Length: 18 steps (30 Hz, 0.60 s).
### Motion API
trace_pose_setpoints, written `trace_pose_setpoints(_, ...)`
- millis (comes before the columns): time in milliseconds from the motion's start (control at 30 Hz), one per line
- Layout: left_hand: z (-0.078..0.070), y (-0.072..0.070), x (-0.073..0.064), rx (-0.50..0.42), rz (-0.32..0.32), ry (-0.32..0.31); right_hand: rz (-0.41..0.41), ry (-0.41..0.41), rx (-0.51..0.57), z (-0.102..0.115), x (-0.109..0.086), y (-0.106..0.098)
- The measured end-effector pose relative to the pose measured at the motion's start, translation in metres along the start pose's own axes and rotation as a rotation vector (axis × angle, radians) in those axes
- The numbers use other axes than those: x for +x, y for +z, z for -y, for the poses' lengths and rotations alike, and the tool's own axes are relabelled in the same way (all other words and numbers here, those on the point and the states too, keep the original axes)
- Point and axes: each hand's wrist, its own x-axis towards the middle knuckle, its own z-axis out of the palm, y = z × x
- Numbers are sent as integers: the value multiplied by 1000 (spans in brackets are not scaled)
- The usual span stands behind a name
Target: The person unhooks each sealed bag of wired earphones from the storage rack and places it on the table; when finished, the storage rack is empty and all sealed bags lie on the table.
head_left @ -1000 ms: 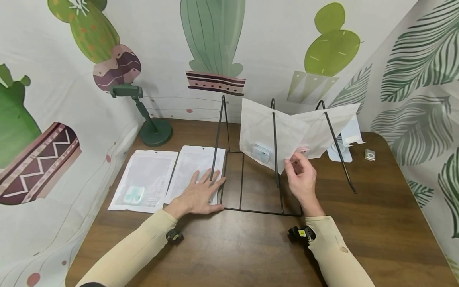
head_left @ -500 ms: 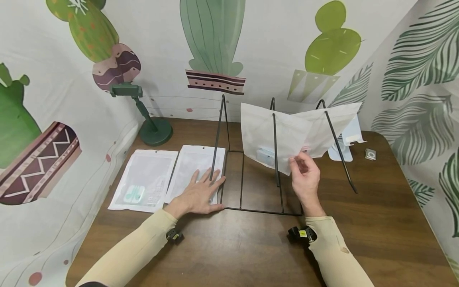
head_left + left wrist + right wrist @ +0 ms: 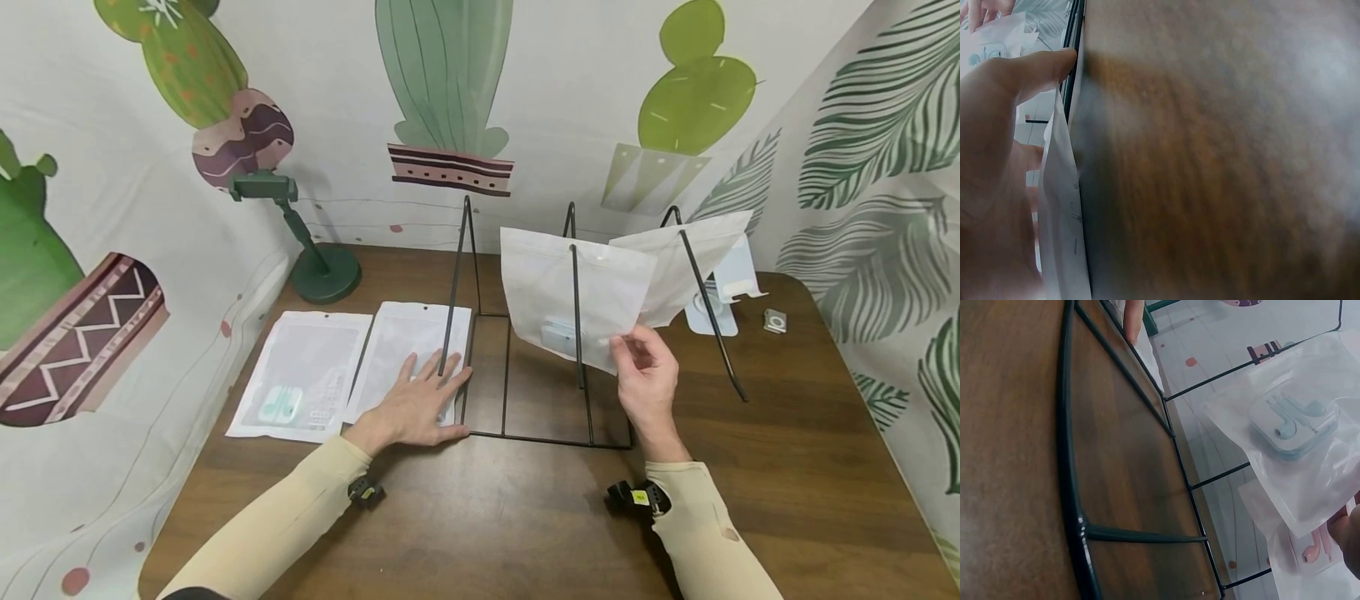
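My right hand (image 3: 648,379) pinches the lower right corner of a white pouch (image 3: 536,279) that hangs from the middle hook of a black wire rack (image 3: 551,441). In the right wrist view, pale blue wired earphones (image 3: 1294,422) in a clear case show through this pouch. Behind it, a second white pouch (image 3: 682,258) hangs from the right hook, with pink earphones (image 3: 1311,553) inside. My left hand (image 3: 416,410) rests with spread fingers on a white pouch (image 3: 401,333) lying on the table, its fingertips by the rack's left side. The left hook carries no pouch.
Another pouch (image 3: 300,367) with mint-green earphones lies flat at the far left. A green phone stand (image 3: 326,275) stands behind it. At the right back are a white stand (image 3: 711,312) and a small clear-and-white item (image 3: 775,322). Patterned cloth hangs behind the table.
The pouch on the middle hook has swung to face more squarely forward, its lower edge dropping. My right hand moves slightly right and down with its corner. The left hand stays put.
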Motion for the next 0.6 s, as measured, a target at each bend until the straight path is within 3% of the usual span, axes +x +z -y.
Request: trace_pose_setpoints(600, 0, -1, 0, -20, -6, 5, 80, -32, 31, 4, -10, -8)
